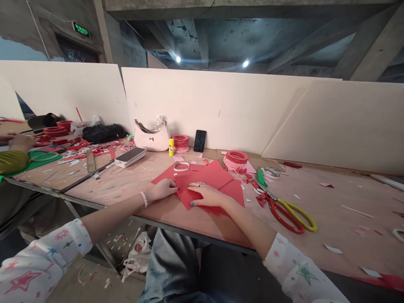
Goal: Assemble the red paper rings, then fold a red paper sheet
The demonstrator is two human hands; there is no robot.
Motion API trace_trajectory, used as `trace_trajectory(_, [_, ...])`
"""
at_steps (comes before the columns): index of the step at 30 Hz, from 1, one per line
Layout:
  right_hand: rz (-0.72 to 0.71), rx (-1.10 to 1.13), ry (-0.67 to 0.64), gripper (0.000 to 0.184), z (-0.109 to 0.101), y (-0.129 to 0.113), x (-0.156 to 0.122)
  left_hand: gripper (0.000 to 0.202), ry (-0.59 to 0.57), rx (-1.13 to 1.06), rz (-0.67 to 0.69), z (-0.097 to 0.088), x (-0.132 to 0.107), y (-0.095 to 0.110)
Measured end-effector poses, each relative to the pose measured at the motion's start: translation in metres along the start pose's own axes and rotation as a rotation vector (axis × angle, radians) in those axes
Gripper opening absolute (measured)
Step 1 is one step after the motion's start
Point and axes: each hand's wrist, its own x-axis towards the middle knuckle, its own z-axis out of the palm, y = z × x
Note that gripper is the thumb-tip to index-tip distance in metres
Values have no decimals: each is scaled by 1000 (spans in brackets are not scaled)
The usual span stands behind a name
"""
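Several overlapping sheets of red paper (210,179) lie on the wooden table top (315,202) in front of me. My left hand (161,189), with a beaded bracelet (144,199) on its wrist, rests at the left edge of the sheets, fingertips on the paper. My right hand (206,195) lies flat on the sheets, its fingers pointing left toward my other hand. A white ring of tape (182,166) sits just beyond my hands. To the right of my right hand lie scissors with red and yellow handles (285,215).
A co-worker's hand (20,142) and green sleeve (12,162) are at the far left among red paper scraps. Along the back stand a white handbag (151,136), glue stick (171,147), phone (200,140), and power bank (130,156). Paper scraps litter the table.
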Motion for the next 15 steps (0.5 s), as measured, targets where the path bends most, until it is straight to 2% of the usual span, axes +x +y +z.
trace_trajectory(6, [21, 18, 103, 66, 0, -7, 0, 30, 13, 16, -5, 1, -2, -2])
trace_trajectory(10, [31, -97, 183, 68, -15, -17, -6, 29, 33, 11, 52, 5, -1, -7])
trace_trajectory(13, [-44, -220, 169, 55, -33, -27, -22, 26, 72, 103, 104, 6, -3, -7])
trace_trajectory(15, [-49, -250, 120, 40, -43, -33, -37, 26, 91, 253, 171, 6, -7, -3])
